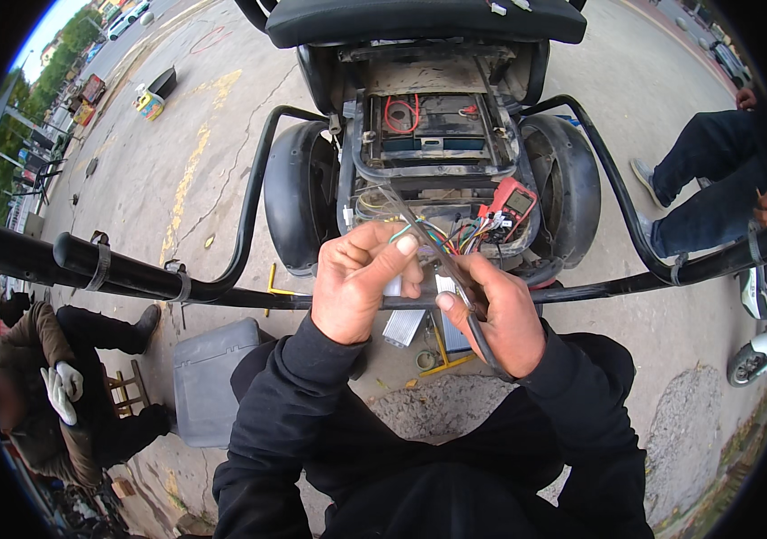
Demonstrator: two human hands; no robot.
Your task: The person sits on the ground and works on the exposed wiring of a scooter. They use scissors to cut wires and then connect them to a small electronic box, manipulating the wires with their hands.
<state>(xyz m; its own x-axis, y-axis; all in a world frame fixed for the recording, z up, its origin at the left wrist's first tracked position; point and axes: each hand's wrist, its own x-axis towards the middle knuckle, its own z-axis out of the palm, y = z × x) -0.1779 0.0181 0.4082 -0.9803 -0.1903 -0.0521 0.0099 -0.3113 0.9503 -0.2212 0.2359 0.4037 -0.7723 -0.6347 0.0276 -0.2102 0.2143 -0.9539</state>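
Note:
My left hand (354,280) is closed, thumb pinched against the forefinger, where a thin green wire (399,234) meets the fingertips. My right hand (502,314) is wrapped round a black cable (486,344) that slants up and to the left past my left fingertips. A white piece (445,286), perhaps a connector, shows by the right thumb; its exact kind is hidden. Just beyond both hands, a bundle of coloured wires (468,235) spreads over the open vehicle frame. A red multimeter (517,203) lies to the right of the bundle.
A black bar (572,291) crosses in front of the vehicle, below a raised seat (424,22). Below it lie a finned metal box (403,327), a tape roll (425,360) and a yellow-handled tool (446,364). A grey case (212,382) stands left. People sit at both sides.

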